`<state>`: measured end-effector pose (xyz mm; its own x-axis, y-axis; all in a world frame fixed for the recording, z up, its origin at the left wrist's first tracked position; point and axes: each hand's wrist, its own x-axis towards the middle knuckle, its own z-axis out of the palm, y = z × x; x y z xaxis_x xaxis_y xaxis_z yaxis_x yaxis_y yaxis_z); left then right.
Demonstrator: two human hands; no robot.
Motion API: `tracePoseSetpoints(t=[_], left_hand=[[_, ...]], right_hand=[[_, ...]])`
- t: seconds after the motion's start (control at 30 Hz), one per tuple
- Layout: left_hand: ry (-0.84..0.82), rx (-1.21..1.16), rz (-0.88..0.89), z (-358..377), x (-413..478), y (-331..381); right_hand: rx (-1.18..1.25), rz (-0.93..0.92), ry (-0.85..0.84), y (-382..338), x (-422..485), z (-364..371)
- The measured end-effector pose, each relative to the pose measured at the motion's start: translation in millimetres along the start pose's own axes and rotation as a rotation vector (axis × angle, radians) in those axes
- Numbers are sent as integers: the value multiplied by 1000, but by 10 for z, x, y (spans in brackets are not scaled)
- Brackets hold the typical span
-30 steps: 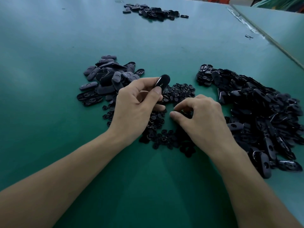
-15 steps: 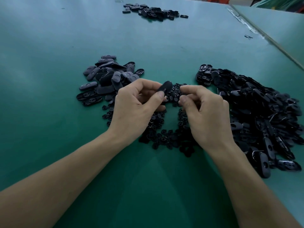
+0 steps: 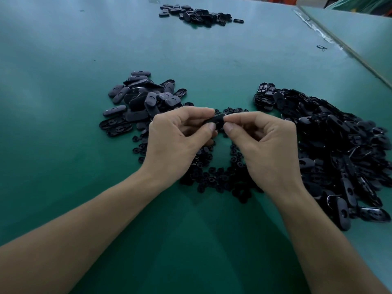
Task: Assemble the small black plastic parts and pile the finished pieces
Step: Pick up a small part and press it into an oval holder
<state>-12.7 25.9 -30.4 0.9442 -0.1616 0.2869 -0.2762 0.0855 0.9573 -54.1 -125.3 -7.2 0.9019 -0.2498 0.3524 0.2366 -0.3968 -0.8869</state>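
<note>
table [image 3: 63,81]: green, flat, fills nearly the whole view.
left hand [image 3: 180,141]: raised above the middle of the table; fingers curled, thumb and forefinger pinching the left end of an oval piece [image 3: 214,120]; the other fingers tucked underneath.
right hand [image 3: 265,145]: raised opposite the left hand, fingers curled; thumb tip and forefinger tip pressed together at the right end of the same oval piece. Whether a smaller part sits between those tips cannot be told.
oval piece: black plastic, held off the table between the two hands, long axis running roughly left to right, largely hidden by fingertips.
small round parts [image 3: 220,177]: black, a loose scatter lying on the table beneath and between both hands.
left heap [image 3: 140,102]: dull dark-grey oval pieces, most smooth side up, a few at the near-left edge showing a hollow side; on the table beyond and left of the left hand, meeting the scatter of small round parts.
right heap [image 3: 339,145]: glossy black oval shells, large and tangled; on the table right of the right hand, running toward the near right edge.
far heap [image 3: 197,14]: smaller cluster of black pieces at the far end of the table, well apart from the rest.
stray piece [image 3: 321,47]: single dark item near the table's right edge, too small to identify.
neighbouring surface [image 3: 360,30]: green, set against the table's right edge along a seam.
</note>
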Motion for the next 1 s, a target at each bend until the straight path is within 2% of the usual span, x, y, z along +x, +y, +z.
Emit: tracePoseSetpoints(t=[0.27,0.57,0.87,1.0], left_hand=[[-42,111,37,-1,-2,9],[-57,119,44,-3,-5,13],[-75,122,46,-2,4,24],[-49,98,30,-2,14,11]], right_hand=[[-12,18,-41,10,8,4],[-74,-7,-64,14,-12,22],[-162,-54,13,-16,-67,70],[-153,-38,-32,-26,-70,87]])
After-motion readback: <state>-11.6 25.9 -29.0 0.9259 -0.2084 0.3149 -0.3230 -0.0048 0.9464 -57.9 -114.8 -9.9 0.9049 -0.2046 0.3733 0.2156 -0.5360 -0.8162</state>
